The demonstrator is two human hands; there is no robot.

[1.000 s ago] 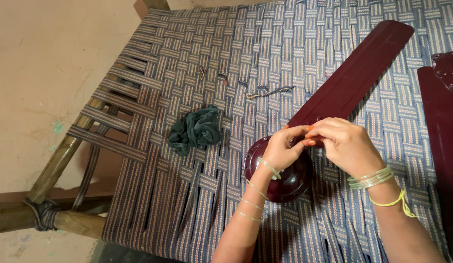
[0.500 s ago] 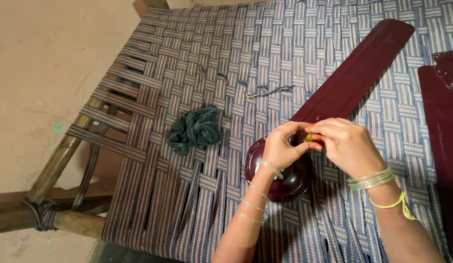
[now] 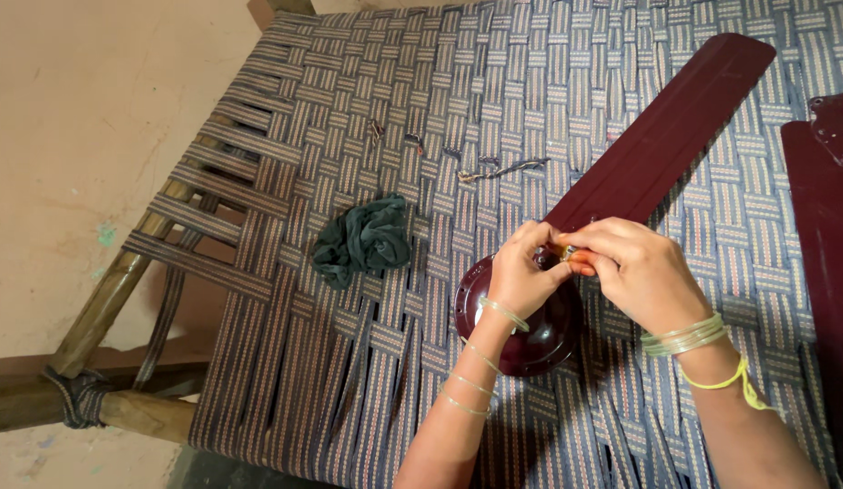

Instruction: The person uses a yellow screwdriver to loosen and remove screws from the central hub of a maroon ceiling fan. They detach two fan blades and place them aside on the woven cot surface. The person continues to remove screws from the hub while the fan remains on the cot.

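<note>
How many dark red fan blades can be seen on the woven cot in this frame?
2. One fan blade runs diagonally from the hands to the upper right; a second blade lies at the right edge, cut off by the frame. More may lie out of view.

A woven-strap cot (image 3: 285, 362) is bearing everything; lying on it are a dark green cloth (image 3: 363, 240), maroon fan blade (image 3: 661, 136), domed motor housing (image 3: 530, 335), and thread scraps (image 3: 503, 169).

Both hands (image 3: 575, 267) pinch small part — over maroon fan hub (image 3: 521, 335).

Hands (image 3: 571, 263) closer over small piece (image 3: 566, 254)
</note>
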